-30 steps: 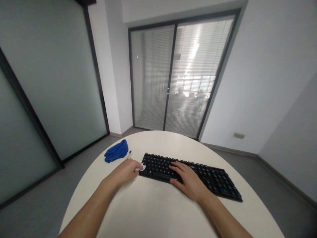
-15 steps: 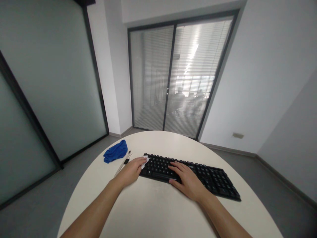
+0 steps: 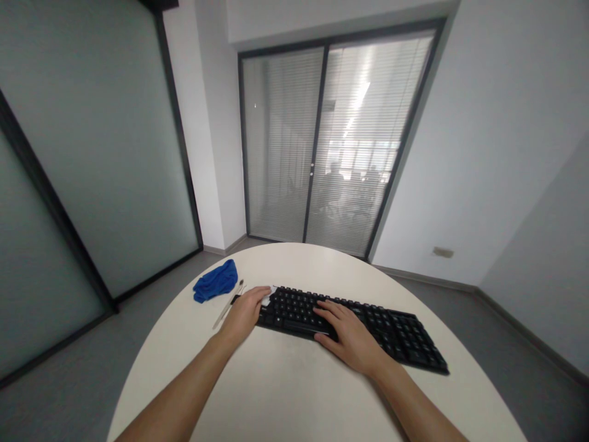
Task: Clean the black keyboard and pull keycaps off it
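A black keyboard (image 3: 294,310) lies at a slant across the round table. My left hand (image 3: 245,313) is at its left end, fingers closed over a small white wipe (image 3: 267,299) that touches the keys at the upper left corner. My right hand (image 3: 347,334) rests on the middle of the keyboard with its fingers stretched out over the keys and its thumb at the front edge. Part of the keyboard's left end is hidden under my left hand.
A crumpled blue cloth (image 3: 215,281) lies at the table's left edge. Beside it are a thin brush (image 3: 228,304) and another slim tool, partly behind my left hand. The pale round table (image 3: 276,393) stands before a glass door (image 3: 317,147) with blinds.
My left hand has shifted slightly up and to the left with the wipe, along the keyboard's left end. My right hand has stayed in place.
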Tool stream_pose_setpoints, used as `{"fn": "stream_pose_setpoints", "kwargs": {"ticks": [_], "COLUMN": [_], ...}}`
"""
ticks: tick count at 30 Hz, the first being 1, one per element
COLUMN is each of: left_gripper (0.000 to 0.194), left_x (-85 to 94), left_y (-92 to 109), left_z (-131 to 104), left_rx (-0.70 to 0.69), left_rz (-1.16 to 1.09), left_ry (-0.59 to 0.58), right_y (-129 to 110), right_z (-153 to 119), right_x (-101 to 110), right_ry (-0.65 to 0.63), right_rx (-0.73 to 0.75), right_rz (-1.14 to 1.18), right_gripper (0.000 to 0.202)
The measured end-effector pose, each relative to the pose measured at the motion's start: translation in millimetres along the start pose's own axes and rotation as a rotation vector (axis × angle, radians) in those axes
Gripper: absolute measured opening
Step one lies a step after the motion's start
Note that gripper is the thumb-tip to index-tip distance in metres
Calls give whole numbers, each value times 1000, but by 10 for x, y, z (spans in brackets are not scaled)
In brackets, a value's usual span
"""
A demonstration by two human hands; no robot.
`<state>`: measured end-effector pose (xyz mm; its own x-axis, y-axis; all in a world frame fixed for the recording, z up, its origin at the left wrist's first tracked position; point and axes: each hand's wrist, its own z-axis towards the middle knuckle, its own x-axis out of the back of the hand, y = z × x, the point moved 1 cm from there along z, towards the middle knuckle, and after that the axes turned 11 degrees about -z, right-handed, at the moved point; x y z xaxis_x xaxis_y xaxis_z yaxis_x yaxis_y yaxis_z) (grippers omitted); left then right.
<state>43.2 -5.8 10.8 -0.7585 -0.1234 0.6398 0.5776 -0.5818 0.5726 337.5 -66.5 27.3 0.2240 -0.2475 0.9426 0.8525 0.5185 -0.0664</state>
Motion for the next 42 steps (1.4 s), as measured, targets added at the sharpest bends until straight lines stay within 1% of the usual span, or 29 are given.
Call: {"fn": "stream_pose_setpoints", "kwargs": {"ticks": [1, 3, 6, 11, 16, 19, 22, 27, 30, 33, 35, 37, 39, 42], "left_gripper": [49, 51, 53, 50, 56, 58, 52, 48, 49, 44, 37, 33, 31, 39], "left_x": [-19, -35, -8, 33, -28, -62, -59, -23, 1, 34, 58, 74, 80, 75], "left_y": [-26, -74, -92, 5, 30, 39, 81, 153, 187, 250, 299, 337, 343, 259], "left_z": [7, 18, 21, 20, 40, 52, 61, 49, 18, -13, -24, -24, -17, 0], "left_rx": [-1, 0, 3, 13, -19, -40, -9, 27, -5, -52, -25, 8, 4, -11], "left_rz": [-10, -33, -52, -15, -20, -25, 12, 56, 40, 31, 51, 66, 47, -10], "left_ry": [-10, -70, -144, -129, -80, -126, -171, -172, -154, -194, -210, -201, -168, -50], "right_y": [-3, -11, -25, -47, -52, -55, -59, -55, -50, -58, -76, -104, -137, -172], "right_z": [0, 0, 1, 7, 18, 19, 18, 21, 26, 32, 37, 42, 47, 51], "right_x": [1, 7, 23, 57, 55, 39, 32, 54, 71, 89, 114, 152, 195, 237], "right_ry": [-1, -2, -3, -10, -12, -11, -4, -7, -23, -38, -40, -38, -31, -22], "right_rx": [-2, -6, -8, -11, -8, -14, -11, -7, -11, -4, 1, 4, 9, 22], "right_rz": [2, 5, 5, 5, 11, 20, 11, 32, 51, 50, 53, 64, 75, 86], "right_gripper": [52, 51, 51, 50, 50, 51, 51, 52, 53, 54, 53, 52, 50, 47]}}
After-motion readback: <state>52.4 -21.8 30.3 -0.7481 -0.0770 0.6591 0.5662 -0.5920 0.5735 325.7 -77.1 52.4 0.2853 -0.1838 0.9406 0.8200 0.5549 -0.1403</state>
